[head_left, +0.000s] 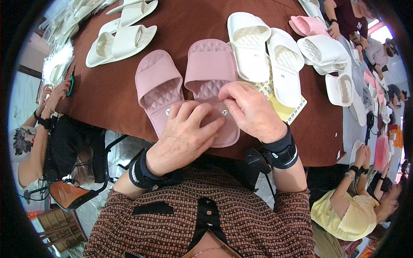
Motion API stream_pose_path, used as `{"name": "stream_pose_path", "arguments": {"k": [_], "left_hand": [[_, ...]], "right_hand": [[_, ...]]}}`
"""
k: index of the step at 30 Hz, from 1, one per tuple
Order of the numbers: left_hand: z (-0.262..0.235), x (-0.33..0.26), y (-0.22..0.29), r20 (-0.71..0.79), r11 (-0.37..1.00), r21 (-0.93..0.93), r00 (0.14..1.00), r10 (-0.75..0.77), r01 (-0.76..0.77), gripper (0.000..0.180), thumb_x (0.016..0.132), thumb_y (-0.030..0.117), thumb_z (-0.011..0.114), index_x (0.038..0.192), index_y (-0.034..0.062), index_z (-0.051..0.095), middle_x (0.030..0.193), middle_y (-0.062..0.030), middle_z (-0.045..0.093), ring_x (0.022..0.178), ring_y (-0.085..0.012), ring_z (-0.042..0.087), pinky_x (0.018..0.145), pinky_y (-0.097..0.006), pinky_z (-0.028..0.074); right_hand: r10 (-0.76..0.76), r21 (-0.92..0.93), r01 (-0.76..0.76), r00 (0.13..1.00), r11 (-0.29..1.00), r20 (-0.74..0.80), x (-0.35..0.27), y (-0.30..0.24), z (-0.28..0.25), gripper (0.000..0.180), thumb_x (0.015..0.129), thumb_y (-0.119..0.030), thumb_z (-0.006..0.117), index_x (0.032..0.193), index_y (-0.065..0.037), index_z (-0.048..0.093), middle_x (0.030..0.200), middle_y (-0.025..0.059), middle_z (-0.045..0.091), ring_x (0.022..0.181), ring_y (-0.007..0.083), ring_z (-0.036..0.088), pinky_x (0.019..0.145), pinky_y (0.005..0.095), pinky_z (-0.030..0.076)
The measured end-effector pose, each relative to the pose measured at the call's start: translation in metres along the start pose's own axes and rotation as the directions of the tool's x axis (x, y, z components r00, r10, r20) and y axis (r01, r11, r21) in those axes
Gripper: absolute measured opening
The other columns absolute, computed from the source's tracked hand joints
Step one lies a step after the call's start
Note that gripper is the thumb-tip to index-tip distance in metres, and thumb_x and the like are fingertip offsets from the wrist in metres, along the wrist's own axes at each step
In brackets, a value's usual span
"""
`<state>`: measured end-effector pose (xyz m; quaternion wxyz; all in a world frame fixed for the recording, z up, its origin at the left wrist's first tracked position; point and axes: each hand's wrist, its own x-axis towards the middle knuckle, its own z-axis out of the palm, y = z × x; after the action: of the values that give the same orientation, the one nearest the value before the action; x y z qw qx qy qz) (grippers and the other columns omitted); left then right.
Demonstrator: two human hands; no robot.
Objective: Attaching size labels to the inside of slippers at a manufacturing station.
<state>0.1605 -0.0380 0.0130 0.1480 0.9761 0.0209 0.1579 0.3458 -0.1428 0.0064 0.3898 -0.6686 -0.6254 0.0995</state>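
A pair of dusty-pink slide slippers lies on the brown tablecloth in front of me: the left slipper [158, 84] and the right slipper [211, 62], toes pointing away. Each has a small round white sticker [224, 112] on its insole; the left one is partly covered by my fingers. My left hand [186, 132] rests across both slippers, fingers spread, with its index fingertip at the edge of the right slipper's sticker. Just above that sticker, my right hand [256, 112] has thumb and curled fingers pinched together over the insole. Whatever is between them is too small to make out.
White slippers [286, 69] lie to the right on a yellow sticker sheet [297, 109] at the brown tablecloth [185, 26]. Cream slippers [124, 43] are at the far left. Another person's hands [49, 101] hold green-handled scissors [71, 84] at the left; several people work at the right.
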Motion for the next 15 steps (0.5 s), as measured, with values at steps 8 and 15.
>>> {"name": "stream_pose_path", "arguments": {"k": [8, 15], "left_hand": [[0.0014, -0.0013, -0.0009, -0.019, 1.000, -0.025, 1.000, -0.007, 0.006, 0.042, 0.075, 0.012, 0.072, 0.117, 0.0121, 0.067, 0.121, -0.0087, 0.055, 0.114, -0.0316, 0.050, 0.096, -0.045, 0.040], [0.0019, -0.0007, -0.0015, -0.021, 1.000, -0.016, 1.000, 0.004, -0.004, 0.043, 0.075, 0.012, 0.072, 0.117, 0.0125, 0.067, 0.120, -0.0085, 0.054, 0.114, -0.0318, 0.050, 0.095, -0.046, 0.041]], "right_hand": [[0.087, 0.104, -0.107, 0.980, 0.989, 0.179, -0.0005, -0.0010, -0.0111, 0.013, 0.084, -0.005, 0.058, 0.097, -0.003, 0.054, 0.092, 0.0145, 0.061, 0.089, 0.0359, 0.061, 0.077, 0.0437, 0.050], [0.073, 0.005, -0.075, 0.989, 0.997, 0.127, -0.0011, -0.0016, -0.0057, 0.011, 0.086, -0.007, 0.058, 0.095, -0.004, 0.054, 0.093, 0.0143, 0.061, 0.090, 0.0354, 0.061, 0.077, 0.0438, 0.050]]}}
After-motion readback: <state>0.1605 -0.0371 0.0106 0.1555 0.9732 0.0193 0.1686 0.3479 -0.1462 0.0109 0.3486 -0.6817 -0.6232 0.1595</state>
